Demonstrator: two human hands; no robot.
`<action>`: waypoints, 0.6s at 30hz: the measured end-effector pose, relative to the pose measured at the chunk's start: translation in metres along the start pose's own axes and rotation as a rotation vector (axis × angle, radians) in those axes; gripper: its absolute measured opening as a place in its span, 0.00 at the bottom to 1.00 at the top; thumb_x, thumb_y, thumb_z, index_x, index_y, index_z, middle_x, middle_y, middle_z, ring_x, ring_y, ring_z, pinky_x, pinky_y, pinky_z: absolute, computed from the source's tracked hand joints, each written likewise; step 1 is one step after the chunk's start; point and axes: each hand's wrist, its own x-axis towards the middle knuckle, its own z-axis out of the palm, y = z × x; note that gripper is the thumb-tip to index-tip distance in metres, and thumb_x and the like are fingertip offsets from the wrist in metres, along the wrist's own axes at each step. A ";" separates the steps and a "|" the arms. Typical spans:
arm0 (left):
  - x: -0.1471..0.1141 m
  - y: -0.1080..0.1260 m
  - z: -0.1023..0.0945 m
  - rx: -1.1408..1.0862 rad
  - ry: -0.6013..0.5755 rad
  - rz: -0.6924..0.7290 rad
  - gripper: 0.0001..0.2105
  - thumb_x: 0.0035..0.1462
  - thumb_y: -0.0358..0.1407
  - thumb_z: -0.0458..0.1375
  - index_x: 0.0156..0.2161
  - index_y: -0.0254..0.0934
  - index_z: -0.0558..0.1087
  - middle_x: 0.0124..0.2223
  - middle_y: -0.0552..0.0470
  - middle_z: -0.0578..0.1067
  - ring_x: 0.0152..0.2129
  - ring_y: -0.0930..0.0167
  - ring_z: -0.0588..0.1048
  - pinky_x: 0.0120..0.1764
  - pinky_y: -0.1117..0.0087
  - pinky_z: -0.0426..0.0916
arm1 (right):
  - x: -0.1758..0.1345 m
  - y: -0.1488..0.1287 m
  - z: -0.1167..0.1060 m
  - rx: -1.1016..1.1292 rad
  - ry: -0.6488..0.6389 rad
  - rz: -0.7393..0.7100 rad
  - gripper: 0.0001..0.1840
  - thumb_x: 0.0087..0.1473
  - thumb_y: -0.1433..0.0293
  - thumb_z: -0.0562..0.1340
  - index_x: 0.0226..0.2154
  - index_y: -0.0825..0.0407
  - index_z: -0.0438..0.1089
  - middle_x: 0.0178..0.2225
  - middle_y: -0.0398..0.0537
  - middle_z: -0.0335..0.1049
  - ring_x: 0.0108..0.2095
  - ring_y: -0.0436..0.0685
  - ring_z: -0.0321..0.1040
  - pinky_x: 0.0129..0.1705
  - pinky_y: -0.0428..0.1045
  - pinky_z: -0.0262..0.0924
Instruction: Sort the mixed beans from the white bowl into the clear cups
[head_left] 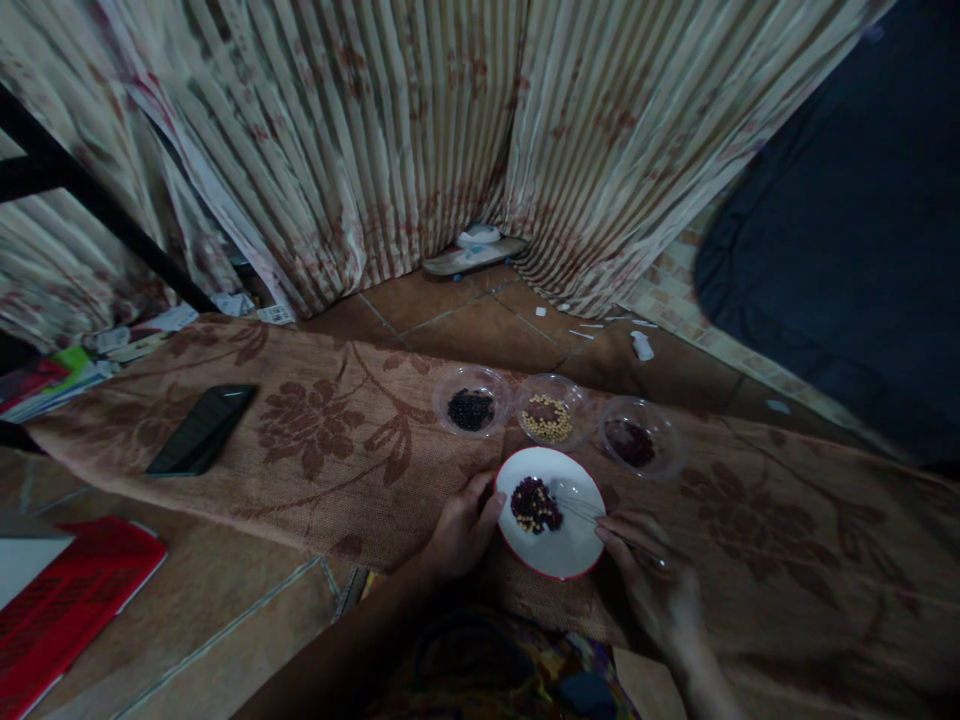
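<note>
A white bowl with a red rim (pixel 577 562) holds a mixed pile of dark red, black and yellow beans (pixel 535 504). My left hand (pixel 466 527) grips the bowl's left side, thumb at the rim. In my right hand (pixel 651 568) is a pair of thin metal tweezers (pixel 576 508), tips apart beside the pile. Behind the bowl stand three clear plastic bowls. The left one has black beans (pixel 471 409), the middle one yellow beans (pixel 549 418), and the right one dark red beans (pixel 630 442).
A brown flowered cloth (pixel 360 500) covers the long table. On its left part lies a black phone (pixel 202 430). Striped curtains (pixel 390 130) hang beyond, with a skateboard (pixel 476 257) on the tiled floor. A red and white box (pixel 82 580) is at lower left.
</note>
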 end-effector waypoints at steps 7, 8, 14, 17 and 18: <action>0.000 0.000 0.001 -0.003 0.009 -0.005 0.17 0.64 0.41 0.49 0.55 0.37 0.67 0.48 0.49 0.78 0.40 0.67 0.76 0.46 0.68 0.69 | 0.001 -0.005 0.001 0.003 -0.002 -0.043 0.11 0.53 0.59 0.63 0.33 0.48 0.77 0.41 0.50 0.71 0.43 0.57 0.69 0.43 0.52 0.65; 0.000 0.000 0.001 -0.005 0.008 -0.009 0.17 0.64 0.41 0.49 0.55 0.38 0.67 0.47 0.49 0.78 0.40 0.68 0.76 0.46 0.68 0.69 | 0.001 -0.005 0.001 0.000 0.002 -0.046 0.11 0.53 0.59 0.63 0.33 0.48 0.77 0.40 0.50 0.71 0.42 0.57 0.69 0.43 0.52 0.65; 0.000 0.000 0.001 -0.015 -0.006 -0.006 0.17 0.65 0.41 0.49 0.55 0.39 0.67 0.48 0.50 0.77 0.41 0.68 0.76 0.46 0.68 0.69 | 0.003 -0.006 0.001 -0.007 0.066 -0.052 0.11 0.52 0.59 0.64 0.31 0.48 0.77 0.39 0.50 0.73 0.41 0.58 0.70 0.42 0.52 0.65; 0.000 0.000 0.001 -0.006 -0.002 -0.012 0.17 0.64 0.41 0.49 0.55 0.39 0.67 0.49 0.50 0.77 0.41 0.68 0.76 0.46 0.68 0.69 | 0.005 -0.005 -0.002 0.016 0.105 -0.041 0.11 0.51 0.60 0.64 0.32 0.49 0.77 0.39 0.51 0.73 0.41 0.58 0.70 0.40 0.52 0.66; 0.000 0.000 0.001 -0.004 0.001 -0.013 0.17 0.64 0.41 0.49 0.55 0.39 0.67 0.49 0.50 0.77 0.41 0.68 0.76 0.46 0.68 0.69 | 0.006 -0.005 -0.004 0.029 0.119 -0.045 0.11 0.51 0.60 0.64 0.32 0.49 0.77 0.38 0.51 0.73 0.40 0.58 0.70 0.39 0.52 0.66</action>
